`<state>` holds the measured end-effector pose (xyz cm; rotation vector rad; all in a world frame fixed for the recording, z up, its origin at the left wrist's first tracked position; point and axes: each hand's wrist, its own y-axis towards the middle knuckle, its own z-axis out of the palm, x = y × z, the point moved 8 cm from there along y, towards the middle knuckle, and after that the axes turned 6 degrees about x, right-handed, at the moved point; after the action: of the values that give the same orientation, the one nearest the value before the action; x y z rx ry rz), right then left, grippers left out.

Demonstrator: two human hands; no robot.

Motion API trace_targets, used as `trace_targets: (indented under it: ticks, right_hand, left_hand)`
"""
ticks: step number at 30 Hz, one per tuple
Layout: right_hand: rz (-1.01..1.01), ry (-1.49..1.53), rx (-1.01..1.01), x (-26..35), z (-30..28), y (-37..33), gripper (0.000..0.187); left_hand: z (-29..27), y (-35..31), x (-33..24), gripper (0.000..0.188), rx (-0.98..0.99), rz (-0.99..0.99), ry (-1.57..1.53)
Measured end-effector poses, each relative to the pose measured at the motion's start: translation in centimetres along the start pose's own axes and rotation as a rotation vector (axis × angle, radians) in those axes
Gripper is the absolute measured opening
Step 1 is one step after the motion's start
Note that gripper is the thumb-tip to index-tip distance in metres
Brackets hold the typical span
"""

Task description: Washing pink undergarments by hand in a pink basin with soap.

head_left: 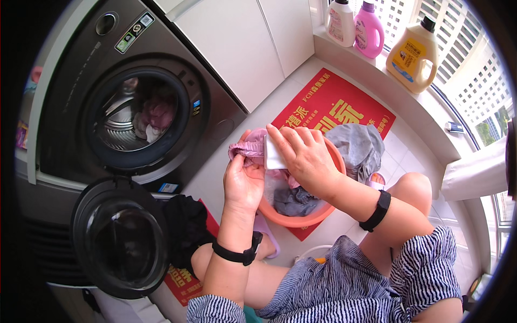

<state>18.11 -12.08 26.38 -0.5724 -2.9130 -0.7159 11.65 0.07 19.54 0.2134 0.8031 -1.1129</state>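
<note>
Striped sleeve (216, 310) nearest, left grip (243, 183) pinches pink cloth (250, 148).

Yellow characters (344, 115) mark the red mat (353, 89); labels (407, 56), the bottles (369, 32); a sticker (134, 33), the washer (212, 102).

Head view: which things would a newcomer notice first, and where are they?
Probably the dark washing machine at left, its round door swung open. Then the orange tub near the middle, with the left grip holding pink cloth and the right grip over a white block. Beyond the tub, a red mat stands out.
</note>
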Motion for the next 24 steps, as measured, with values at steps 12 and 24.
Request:
trace_targets:
  ticks: [12,24]
  right_hand:
    - [0.001,0.125,-0.03,0.9,-0.4,0.3,0.075]
    - [0.754,1.798,0.304,-6.8,2.4,-0.2,0.046]
  left_hand:
    - [1.1,-0.8,2.2,0.042,0.005,-0.13,-0.054]
    - [-2.7,-0.2,-0.6,0.029,-0.248,0.068,0.486]
